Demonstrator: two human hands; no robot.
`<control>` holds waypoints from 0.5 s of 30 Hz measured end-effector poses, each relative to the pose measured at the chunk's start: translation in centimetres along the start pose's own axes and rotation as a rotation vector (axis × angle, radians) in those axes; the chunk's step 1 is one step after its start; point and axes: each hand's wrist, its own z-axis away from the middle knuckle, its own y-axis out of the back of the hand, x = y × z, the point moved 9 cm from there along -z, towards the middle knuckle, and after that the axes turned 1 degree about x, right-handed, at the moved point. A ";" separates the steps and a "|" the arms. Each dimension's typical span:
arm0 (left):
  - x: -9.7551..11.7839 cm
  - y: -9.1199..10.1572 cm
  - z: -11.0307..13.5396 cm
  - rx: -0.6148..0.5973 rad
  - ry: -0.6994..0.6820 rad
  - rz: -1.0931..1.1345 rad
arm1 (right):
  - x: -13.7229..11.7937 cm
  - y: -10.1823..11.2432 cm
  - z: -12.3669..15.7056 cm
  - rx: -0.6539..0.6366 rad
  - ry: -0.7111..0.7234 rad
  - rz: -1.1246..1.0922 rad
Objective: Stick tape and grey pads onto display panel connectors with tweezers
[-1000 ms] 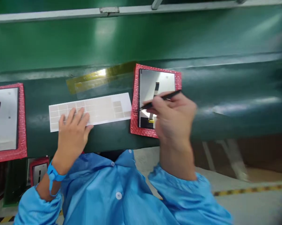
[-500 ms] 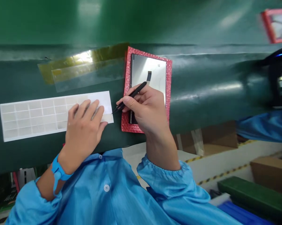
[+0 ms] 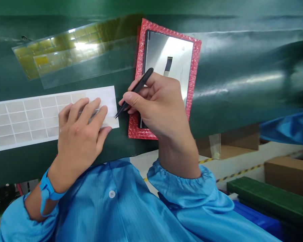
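Left hand [image 3: 78, 134] spread open on gridded sheet [image 3: 33, 116] | right hand [image 3: 164, 101] pinches slender black tool [image 3: 141, 84] | glossy panel [image 3: 178, 62] on bumpy red wrap [image 3: 192, 77]

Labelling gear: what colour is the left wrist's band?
Bright blue wristband, clear in the head view.

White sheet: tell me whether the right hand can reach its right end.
Probably yes: the right hand holds a black tool, tip at that end, and the left hand on the white sheet leaves it uncovered.
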 end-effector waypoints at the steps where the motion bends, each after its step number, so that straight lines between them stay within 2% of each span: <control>1: 0.0 0.0 0.0 0.001 -0.003 0.001 | -0.1 -0.2 -0.1 -0.015 -0.003 0.001; 6: -0.2 0.0 0.1 0.006 0.001 0.005 | 0.2 -1.2 -0.4 -0.054 -0.021 -0.034; 9: -0.3 0.0 0.1 0.008 0.004 0.004 | 0.3 -1.0 -0.3 -0.036 -0.028 -0.148; 12: -0.6 0.2 0.0 0.016 0.000 0.002 | 0.3 1.0 0.0 0.015 -0.038 -0.330; 15: -0.8 0.5 0.0 0.043 -0.018 0.004 | 0.4 4.6 0.5 0.092 -0.036 -0.342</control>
